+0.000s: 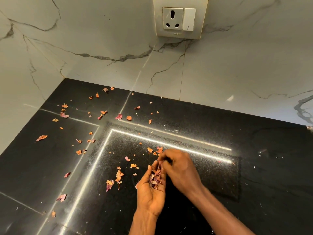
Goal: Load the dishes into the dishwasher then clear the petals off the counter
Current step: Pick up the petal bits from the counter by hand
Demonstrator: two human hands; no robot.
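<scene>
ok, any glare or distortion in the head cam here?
Head view: bright strip-light reflections streak the glossy black counter, one running past the right hand; wide-angle bending shows at the wall edges; petals in the left hand stay sharp.

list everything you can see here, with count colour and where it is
loose petals: dozens, orange and pink, scattered across the counter, mostly left of the hands
gathered petals: a small heap, pink and purple, in the left palm
counter: one, black speckled, filling the lower frame
wall: white marble with grey veins, behind the counter and along its left side
socket: one, white, top centre of the wall
switch: one, white, right of the socket
left hand: cupped, palm up
right hand: fingertips at the left palm
</scene>
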